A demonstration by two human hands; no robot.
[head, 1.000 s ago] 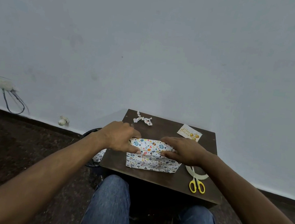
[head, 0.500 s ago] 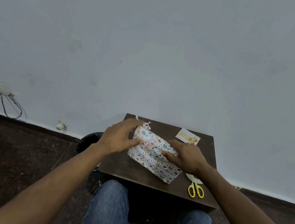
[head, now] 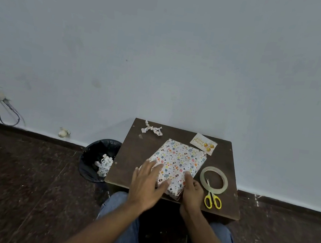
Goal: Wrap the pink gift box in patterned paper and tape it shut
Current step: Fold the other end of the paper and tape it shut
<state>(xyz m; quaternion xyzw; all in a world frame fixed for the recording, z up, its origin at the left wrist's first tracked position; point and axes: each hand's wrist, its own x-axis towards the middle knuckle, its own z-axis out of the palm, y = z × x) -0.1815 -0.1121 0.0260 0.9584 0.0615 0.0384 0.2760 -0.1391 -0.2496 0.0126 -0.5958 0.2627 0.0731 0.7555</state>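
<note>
1 wrapped box [head: 178,161], L hand [head: 147,183] flat atop, R hand [head: 192,191] gripping near end.

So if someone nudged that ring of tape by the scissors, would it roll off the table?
Probably not. The tape roll lies flat on its side on the table, so a nudge would likely slide it rather than roll it. It looks like a thin ring, so likely light. The scissors have their tips inside the ring and might get dragged along.
</note>
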